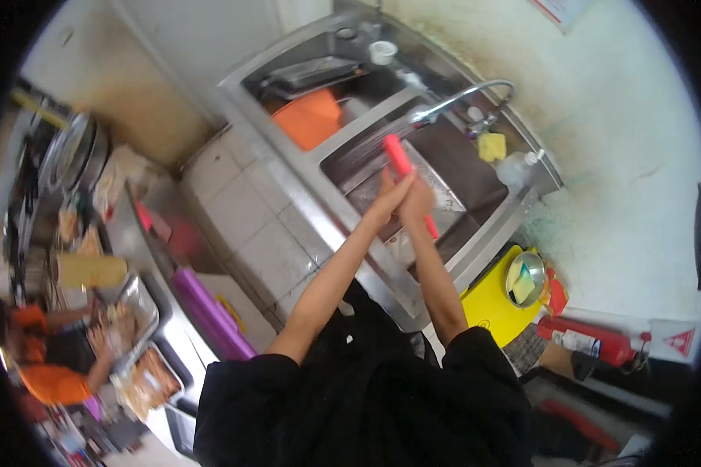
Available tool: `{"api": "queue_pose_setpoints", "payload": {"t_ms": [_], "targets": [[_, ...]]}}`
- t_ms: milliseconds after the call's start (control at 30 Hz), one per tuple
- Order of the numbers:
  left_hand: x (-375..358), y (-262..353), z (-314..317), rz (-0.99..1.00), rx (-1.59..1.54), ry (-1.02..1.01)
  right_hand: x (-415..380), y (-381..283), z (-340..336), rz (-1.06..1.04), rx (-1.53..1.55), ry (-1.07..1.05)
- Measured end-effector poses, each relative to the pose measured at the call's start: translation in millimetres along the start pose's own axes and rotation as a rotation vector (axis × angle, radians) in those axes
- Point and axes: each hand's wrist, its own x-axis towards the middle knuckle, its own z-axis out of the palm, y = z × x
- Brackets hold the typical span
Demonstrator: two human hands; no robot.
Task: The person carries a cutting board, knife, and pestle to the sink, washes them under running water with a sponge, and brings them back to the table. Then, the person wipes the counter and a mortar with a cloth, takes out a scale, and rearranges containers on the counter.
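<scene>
Both of my hands meet over the right sink basin (475, 175), on a long, narrow pink-red object (397, 153). Its thick upper end sticks out beyond my fingers, and a thin lower end shows below them. My left hand (393, 194) is closed around it from the left. Against its other side my right hand (418, 201) is closed too, slightly smeared by motion. The fingers hide the object's middle. Beneath the hands a metal tray (445, 189) lies in the basin. The curved faucet (463, 97) points into the sink just above the object.
An orange board (310, 119) leans in the left basin. A yellow sponge (491, 147) and a clear bottle (516, 169) stand on the sink's rim. To the right are a metal bowl (524, 279) and a fire extinguisher (584, 340). A co-worker (51, 385) handles food at left.
</scene>
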Motion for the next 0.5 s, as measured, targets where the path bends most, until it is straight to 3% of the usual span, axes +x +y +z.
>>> {"api": "queue_pose_setpoints", "payload": {"t_ms": [33, 133, 233, 300, 367, 500], "targets": [[22.8, -4.9, 8.4, 0.041, -0.046, 0.019, -0.1, -3.3, 2.6, 0.003, 0.076, -0.104], [48.9, -9.5, -14.3, -0.126, -0.014, 0.054, 17.3, 13.7, 4.8, -0.349, 0.024, -0.250], [54.3, -1.1, -26.4, -0.141, 0.146, 0.170, 73.3, 31.8, -25.9, -0.185, 0.385, -0.429], [58.2, -10.2, -43.7, -0.135, 0.265, 0.230, 121.5, 24.9, -32.5, -0.110, 0.528, 0.156], [89.0, -33.4, -70.0, -0.097, 0.388, 0.179, 154.0, -1.7, -38.4, 0.107, 1.141, -0.025], [89.5, -9.6, -67.8, -0.125, 0.220, 0.187, 185.6, 14.9, -13.6, -0.059, 1.034, -0.432]]}}
